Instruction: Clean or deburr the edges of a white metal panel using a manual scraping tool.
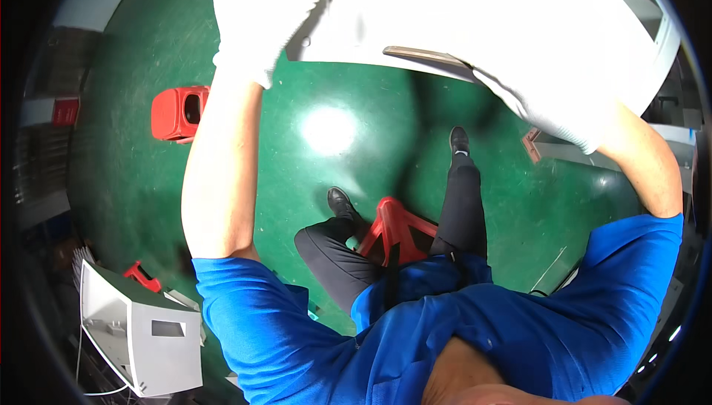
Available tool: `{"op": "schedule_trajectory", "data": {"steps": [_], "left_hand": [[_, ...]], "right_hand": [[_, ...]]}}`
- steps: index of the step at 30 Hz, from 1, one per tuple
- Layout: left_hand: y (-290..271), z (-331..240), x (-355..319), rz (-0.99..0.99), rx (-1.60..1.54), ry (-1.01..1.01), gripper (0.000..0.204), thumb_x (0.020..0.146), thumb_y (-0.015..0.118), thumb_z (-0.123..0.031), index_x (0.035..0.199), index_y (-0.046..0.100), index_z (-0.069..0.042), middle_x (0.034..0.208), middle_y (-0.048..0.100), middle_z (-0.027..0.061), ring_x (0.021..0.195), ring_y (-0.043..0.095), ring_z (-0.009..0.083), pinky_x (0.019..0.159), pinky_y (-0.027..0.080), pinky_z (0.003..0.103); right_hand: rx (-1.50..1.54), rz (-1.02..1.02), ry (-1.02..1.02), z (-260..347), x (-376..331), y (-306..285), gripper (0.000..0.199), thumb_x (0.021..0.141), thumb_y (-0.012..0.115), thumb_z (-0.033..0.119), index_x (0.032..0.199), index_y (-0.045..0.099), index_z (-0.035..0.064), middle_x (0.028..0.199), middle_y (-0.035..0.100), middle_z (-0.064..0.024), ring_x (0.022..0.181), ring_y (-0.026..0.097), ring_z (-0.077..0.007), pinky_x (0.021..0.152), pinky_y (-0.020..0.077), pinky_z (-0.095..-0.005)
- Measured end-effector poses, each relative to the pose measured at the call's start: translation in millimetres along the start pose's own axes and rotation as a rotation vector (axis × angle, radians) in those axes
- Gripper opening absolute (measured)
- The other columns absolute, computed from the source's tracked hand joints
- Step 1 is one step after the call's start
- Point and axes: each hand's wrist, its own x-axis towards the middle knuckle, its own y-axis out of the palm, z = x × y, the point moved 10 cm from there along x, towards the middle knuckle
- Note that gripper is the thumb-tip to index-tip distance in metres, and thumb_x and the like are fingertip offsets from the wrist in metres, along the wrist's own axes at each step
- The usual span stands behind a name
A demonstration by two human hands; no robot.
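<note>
A large white panel (445, 4) fills the top of the head view, so bright that its surface detail is washed out. My left hand (256, 23), in a white knitted glove, is at the panel's left end; glare hides most of its fingers. On the right, my gloved right hand (538, 104) reaches over the panel's near edge. A thin, flat, brownish strip (423, 53) sticks out leftward from this hand along that edge. The hand appears closed on its dark end, though the fingers blend into the white.
A red plastic stool (170, 114) stands on the green floor (319, 101) at left. Another red stool (397, 231) is between my legs. At lower left is a white box-shaped housing (165, 349) with a rectangular opening. A pale frame (564, 149) lies at right.
</note>
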Motion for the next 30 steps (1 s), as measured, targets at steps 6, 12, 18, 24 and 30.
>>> {"op": "schedule_trajectory", "data": {"steps": [6,12,18,24,30], "left_hand": [[4,-11,6,-0.002,0.024,-0.077,0.056,0.082,0.070,-0.036,0.124,0.052,-0.003,0.104,0.067,0.0214,0.096,0.067,0.0354,0.086,0.052,0.041],[6,-14,16,-0.076,0.043,0.004,0.060,0.081,0.071,-0.037,0.126,0.051,-0.003,0.109,0.066,0.0225,0.101,0.065,0.0364,0.088,0.052,0.042],[19,-12,40,-0.002,0.028,-0.053,0.062,0.079,0.070,-0.037,0.126,0.051,-0.003,0.108,0.066,0.0213,0.103,0.065,0.0354,0.090,0.051,0.042],[32,-4,76,-0.032,0.161,-0.017,0.082,0.074,0.076,-0.047,0.133,0.049,0.003,0.118,0.065,0.0200,0.108,0.065,0.0283,0.092,0.051,0.034],[60,8,100,0.024,0.078,-0.078,0.083,0.072,0.076,-0.051,0.130,0.051,0.004,0.117,0.065,0.0211,0.106,0.065,0.0288,0.092,0.051,0.035]], "right_hand": [[0.009,-0.035,0.004,-13,7,0,0.040,0.093,0.060,0.019,0.133,0.060,0.0126,0.118,0.064,-0.0130,0.107,0.061,-0.0292,0.095,0.0472,-0.0414],[0.037,-0.057,-0.004,-30,12,-5,0.041,0.092,0.061,0.017,0.133,0.060,0.0112,0.122,0.063,-0.0139,0.109,0.061,-0.0290,0.097,0.0468,-0.0407],[0.154,-0.093,0.016,-71,1,-19,0.042,0.091,0.061,0.015,0.132,0.060,0.0099,0.125,0.062,-0.0148,0.112,0.060,-0.0289,0.099,0.0465,-0.0400],[0.113,-0.198,0.053,-120,-27,-33,0.043,0.090,0.062,0.014,0.132,0.060,0.0085,0.128,0.062,-0.0157,0.114,0.060,-0.0288,0.101,0.0462,-0.0394],[-0.381,-0.228,0.064,-132,5,-38,0.046,0.085,0.067,0.020,0.130,0.062,0.0170,0.093,0.064,-0.0076,0.082,0.062,-0.0231,0.079,0.0500,-0.0372]]}}
